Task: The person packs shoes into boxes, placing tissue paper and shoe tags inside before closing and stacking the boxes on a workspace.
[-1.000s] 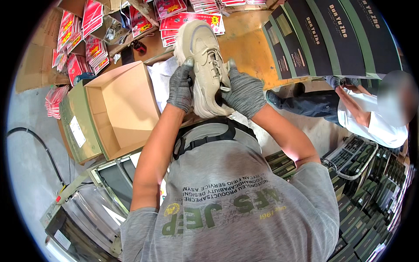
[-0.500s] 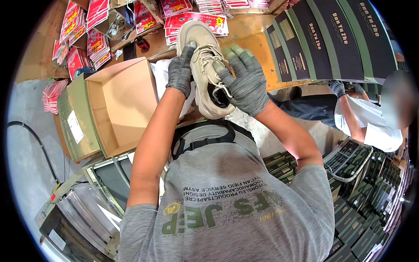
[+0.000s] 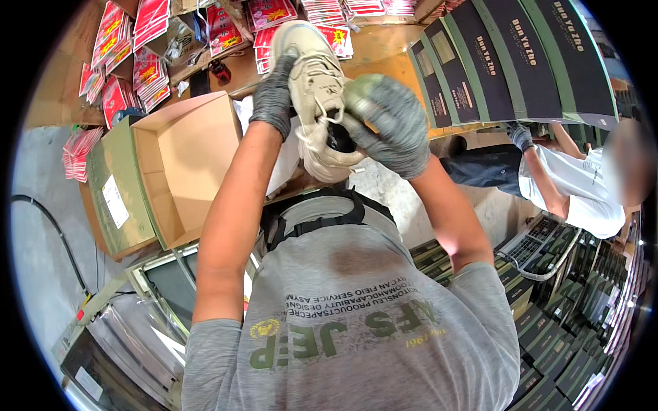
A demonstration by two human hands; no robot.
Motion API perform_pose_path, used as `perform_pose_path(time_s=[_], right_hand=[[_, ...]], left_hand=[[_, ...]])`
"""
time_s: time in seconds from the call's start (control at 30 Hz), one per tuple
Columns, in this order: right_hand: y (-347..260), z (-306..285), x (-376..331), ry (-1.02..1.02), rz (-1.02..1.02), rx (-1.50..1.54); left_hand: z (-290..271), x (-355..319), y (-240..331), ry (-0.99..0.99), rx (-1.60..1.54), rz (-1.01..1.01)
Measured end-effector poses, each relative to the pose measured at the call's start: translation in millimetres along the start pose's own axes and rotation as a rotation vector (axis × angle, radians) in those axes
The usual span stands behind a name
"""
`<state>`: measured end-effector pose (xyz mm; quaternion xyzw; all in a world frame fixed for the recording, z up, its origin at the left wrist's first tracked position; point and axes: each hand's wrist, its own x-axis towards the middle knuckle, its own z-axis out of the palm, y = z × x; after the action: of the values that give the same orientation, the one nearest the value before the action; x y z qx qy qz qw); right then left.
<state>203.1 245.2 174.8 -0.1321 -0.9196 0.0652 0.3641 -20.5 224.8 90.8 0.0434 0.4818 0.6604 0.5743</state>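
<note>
A beige lace-up sneaker point(image 3: 322, 89) is held up in front of me, toe pointing away. My left hand point(image 3: 274, 96), in a grey knit glove, grips its left side with the thumb over the upper. My right hand point(image 3: 389, 123), gloved alike, is curled at the shoe's right side. Its thumb lies by the ankle opening, and its slightly blurred fingers bend inward. Whatever they may pinch is hidden. Loose lace shows across the tongue and over the left side of the collar. An open cardboard shoebox point(image 3: 195, 164) stands left of the sneaker, with white paper point(image 3: 243, 113) beside it.
Red printed packets point(image 3: 147, 72) lie in stacks at the far left and back. Dark green-edged shoeboxes point(image 3: 510, 58) stand on the table point(image 3: 391, 51) at right. A co-worker point(image 3: 562, 171) reaches in there. More boxes point(image 3: 555, 342) fill the lower right, near a wire basket point(image 3: 541, 246).
My right hand has gone from flat, spread fingers to a curled shape beside the tongue. The sneaker has moved slightly left, and a lace now hangs over its left side.
</note>
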Motion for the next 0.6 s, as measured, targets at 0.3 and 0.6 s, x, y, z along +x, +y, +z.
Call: perform_pose_path(time_s=[0.3,0.6], right_hand=[[-9.3,1.7,-84.8,-0.077,0.536,0.428],[-32.9,4.0,-60.4,0.095,0.564,0.274]], left_hand=[[43.1,-29.2,60.6,-0.151,-0.204,0.251],[68.8,-31.2,81.7,-0.286,-0.171,0.377]])
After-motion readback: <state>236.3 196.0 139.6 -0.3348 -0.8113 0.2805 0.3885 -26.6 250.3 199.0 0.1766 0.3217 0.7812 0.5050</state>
